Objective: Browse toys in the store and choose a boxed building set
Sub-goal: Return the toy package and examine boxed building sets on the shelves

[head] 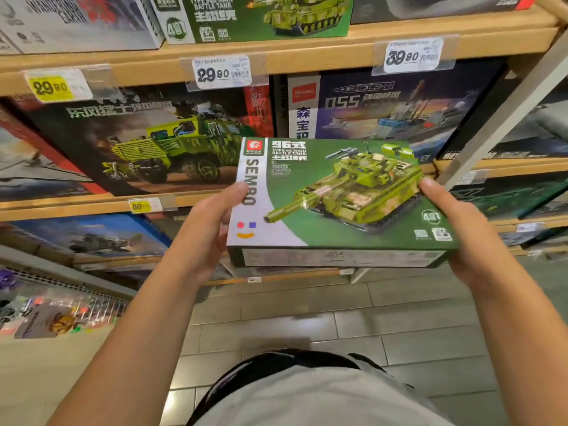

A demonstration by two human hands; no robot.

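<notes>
Grey floor tiles (399, 333) run under you, and wooden store shelves (184, 61) fill the wall ahead. Nearest to you, both of your hands hold up the green tank box (353, 210), a boxed building set with a green tank pictured on its lid and SEMBO printed down its white left band. Your left hand (212, 229) grips the box's left edge, thumb pressed on the lid over the white band, fingers hidden beneath. Your right hand (455, 222) grips the right edge, thumb lying on the lid near the top right corner, fingers curled out of sight under it. The box is tilted with its lid facing you, clear of the shelves, in front of the middle tier.

Behind the box to its left stands a truck box (147, 142) showing a green military truck. Behind its upper right stands a warship box (384, 112) marked 055. Above the box, on the shelf edge, hangs a price tag (221, 73) reading 29.90, and farther up sits another tank box (270, 16).
</notes>
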